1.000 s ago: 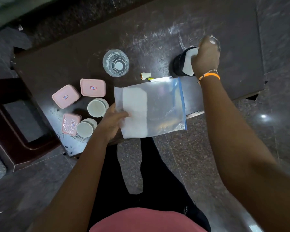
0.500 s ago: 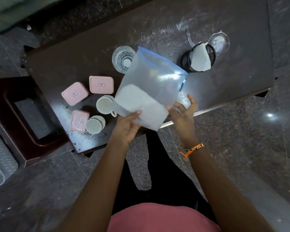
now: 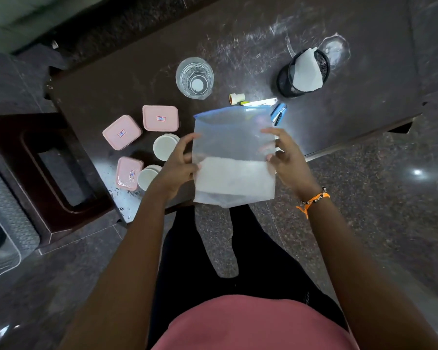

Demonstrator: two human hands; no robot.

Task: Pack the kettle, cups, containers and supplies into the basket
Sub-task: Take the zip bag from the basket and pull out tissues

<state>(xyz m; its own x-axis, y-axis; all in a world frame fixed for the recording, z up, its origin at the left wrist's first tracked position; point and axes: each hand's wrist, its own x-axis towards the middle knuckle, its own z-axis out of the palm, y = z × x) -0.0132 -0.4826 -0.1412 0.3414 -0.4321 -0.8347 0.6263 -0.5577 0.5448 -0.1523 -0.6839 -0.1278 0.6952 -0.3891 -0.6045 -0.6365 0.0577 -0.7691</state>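
Observation:
I hold a clear zip bag [image 3: 234, 137] with a blue seal, white folded paper in its lower half, above the table's front edge. My left hand [image 3: 180, 165] grips its left edge and my right hand [image 3: 285, 155] its right edge. Three pink lidded containers [image 3: 160, 118] [image 3: 122, 132] [image 3: 129, 173] lie to the left on the dark table [image 3: 352, 102]. Two white cups [image 3: 165, 147] [image 3: 147, 176] stand beside them, partly hidden by my left hand. A clear glass [image 3: 194, 78] stands behind the bag.
A black mesh holder [image 3: 302, 73] with white paper in it stands at the back right, a clear lid [image 3: 335, 50] behind it. A small white cap [image 3: 237, 98], a white pen-like item [image 3: 261, 102] and a blue stapler [image 3: 278, 114] lie behind the bag. A dark wooden stool [image 3: 48, 178] stands on the left.
My right hand left the mesh holder and came to the bag. The bag was tilted up, then brought upright and level between both hands.

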